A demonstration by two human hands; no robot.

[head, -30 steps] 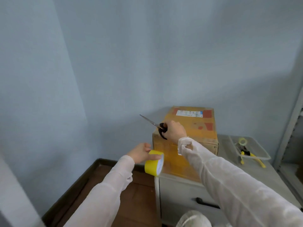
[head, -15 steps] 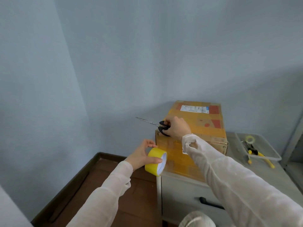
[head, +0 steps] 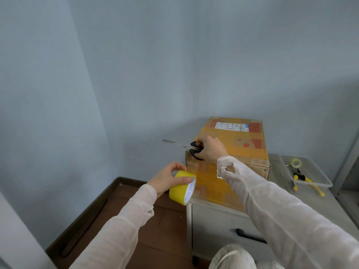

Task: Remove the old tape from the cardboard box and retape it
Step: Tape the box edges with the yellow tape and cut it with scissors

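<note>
A cardboard box [head: 240,140] wrapped in yellowish tape, with a white label and red patches on top, stands on a white drawer cabinet [head: 217,220]. My right hand [head: 210,148] rests at the box's near left top corner and grips black-handled scissors [head: 184,146], their blades pointing left past the box. My left hand [head: 169,178] holds a yellow tape roll [head: 181,188] just left of the box's front face, thumb on the roll's rim. A clear strip seems to run from the roll onto the box front.
A clear plastic tray [head: 322,181] on the cabinet's right side holds yellow-handled pliers [head: 307,181] and a small tape ring [head: 296,163]. The brown floor [head: 155,230] lies left of the cabinet. Blue walls close in behind. A grey shelf frame [head: 347,162] stands at far right.
My left hand has turned the tape roll slightly, staying close to the box front. The right hand has stayed on the box corner while the scissors' blades have tilted down towards level. The view shifted slightly.
</note>
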